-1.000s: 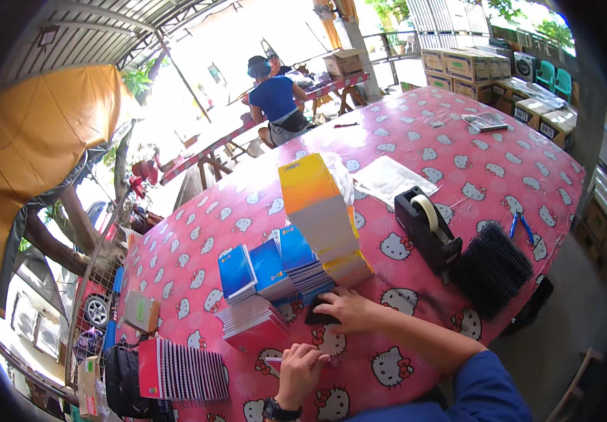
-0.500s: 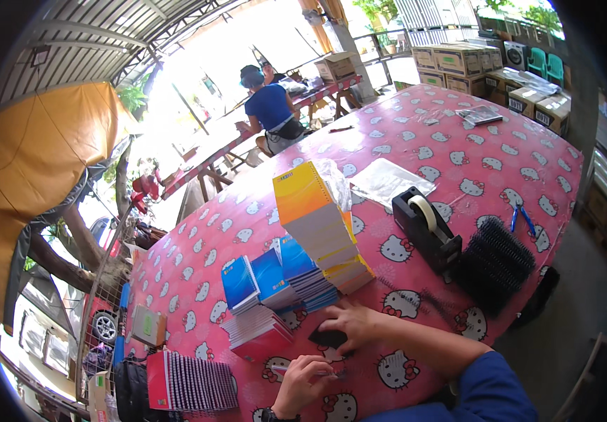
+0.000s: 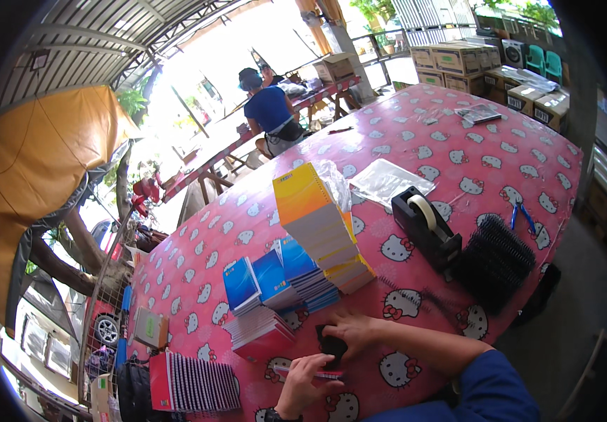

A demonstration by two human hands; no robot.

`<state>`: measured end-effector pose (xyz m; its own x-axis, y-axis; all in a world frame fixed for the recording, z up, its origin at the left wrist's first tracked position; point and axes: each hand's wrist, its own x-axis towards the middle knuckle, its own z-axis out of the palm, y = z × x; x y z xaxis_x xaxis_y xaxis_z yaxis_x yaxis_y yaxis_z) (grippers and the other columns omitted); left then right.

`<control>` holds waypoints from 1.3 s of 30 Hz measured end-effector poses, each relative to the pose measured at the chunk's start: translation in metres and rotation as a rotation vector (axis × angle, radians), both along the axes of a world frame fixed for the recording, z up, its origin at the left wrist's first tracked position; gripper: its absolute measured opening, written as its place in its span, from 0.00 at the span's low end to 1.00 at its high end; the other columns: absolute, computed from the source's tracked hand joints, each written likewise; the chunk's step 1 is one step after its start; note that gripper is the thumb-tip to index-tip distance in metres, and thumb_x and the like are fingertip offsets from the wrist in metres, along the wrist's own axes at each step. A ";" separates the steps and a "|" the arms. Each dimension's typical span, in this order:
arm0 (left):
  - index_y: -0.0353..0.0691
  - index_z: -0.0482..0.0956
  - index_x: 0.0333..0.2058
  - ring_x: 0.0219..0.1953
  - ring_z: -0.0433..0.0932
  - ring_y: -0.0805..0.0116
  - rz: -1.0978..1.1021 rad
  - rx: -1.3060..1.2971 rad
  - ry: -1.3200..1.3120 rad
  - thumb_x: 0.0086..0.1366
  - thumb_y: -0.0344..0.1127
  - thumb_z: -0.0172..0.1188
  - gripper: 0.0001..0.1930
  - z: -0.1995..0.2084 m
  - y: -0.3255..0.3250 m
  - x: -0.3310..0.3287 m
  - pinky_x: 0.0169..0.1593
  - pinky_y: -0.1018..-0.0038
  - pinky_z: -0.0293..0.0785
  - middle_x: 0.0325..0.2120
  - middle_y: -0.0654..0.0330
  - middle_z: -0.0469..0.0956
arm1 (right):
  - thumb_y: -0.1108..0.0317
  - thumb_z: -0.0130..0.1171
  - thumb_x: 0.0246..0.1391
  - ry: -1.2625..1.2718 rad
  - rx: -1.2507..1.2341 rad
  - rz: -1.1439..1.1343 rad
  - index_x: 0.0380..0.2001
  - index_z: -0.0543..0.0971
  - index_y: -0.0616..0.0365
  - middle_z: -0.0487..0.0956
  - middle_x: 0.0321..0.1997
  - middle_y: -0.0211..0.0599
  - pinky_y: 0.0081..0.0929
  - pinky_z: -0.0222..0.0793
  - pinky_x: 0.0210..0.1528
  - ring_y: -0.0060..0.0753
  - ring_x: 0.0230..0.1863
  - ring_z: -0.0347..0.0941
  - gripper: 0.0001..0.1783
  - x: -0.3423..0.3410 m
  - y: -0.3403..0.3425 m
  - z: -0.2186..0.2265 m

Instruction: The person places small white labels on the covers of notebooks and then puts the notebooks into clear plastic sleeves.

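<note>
On the near part of the table, my left hand (image 3: 304, 385) grips a thin notebook with a red edge (image 3: 328, 375), seen nearly edge-on. Close beside it, the fingers of my right hand (image 3: 357, 330) are closed on a small black block (image 3: 330, 343), whose kind I cannot make out. The block is tilted up at the notebook's far side; whether they touch is unclear. Just beyond my hands are unbound red-covered notebooks (image 3: 267, 339), blue notebooks (image 3: 273, 278) and a tall pile of yellow notebooks (image 3: 303, 193).
A black tape dispenser (image 3: 426, 235), a heap of black spiral coils (image 3: 494, 266) and blue pliers (image 3: 523, 218) lie to the right. Spiral-bound red notebooks (image 3: 194, 382) stand at the near left. Clear plastic sleeves (image 3: 391, 183) lie farther back. A person in blue (image 3: 269, 109) sits at another table.
My right hand has tipped the black block up from lying low and brought it close to the notebook. The notebook in my left hand has turned slightly.
</note>
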<state>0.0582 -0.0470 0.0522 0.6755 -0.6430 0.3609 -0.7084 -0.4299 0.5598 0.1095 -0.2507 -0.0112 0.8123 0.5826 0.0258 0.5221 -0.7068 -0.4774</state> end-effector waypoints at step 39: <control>0.39 0.63 0.51 0.48 0.68 0.70 0.454 -0.753 0.346 0.48 0.29 0.68 0.32 -0.050 0.036 -0.004 0.54 0.71 0.62 0.42 0.59 0.70 | 0.47 0.53 0.57 0.688 0.978 0.235 0.45 0.77 0.59 0.75 0.41 0.34 0.25 0.65 0.47 0.27 0.45 0.70 0.26 -0.035 0.006 0.017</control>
<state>0.0546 -0.0111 0.0024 0.9512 0.0284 0.3073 -0.3051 -0.0635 0.9502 0.0743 -0.2452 0.0061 0.7067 0.6931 0.1421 0.0172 0.1839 -0.9828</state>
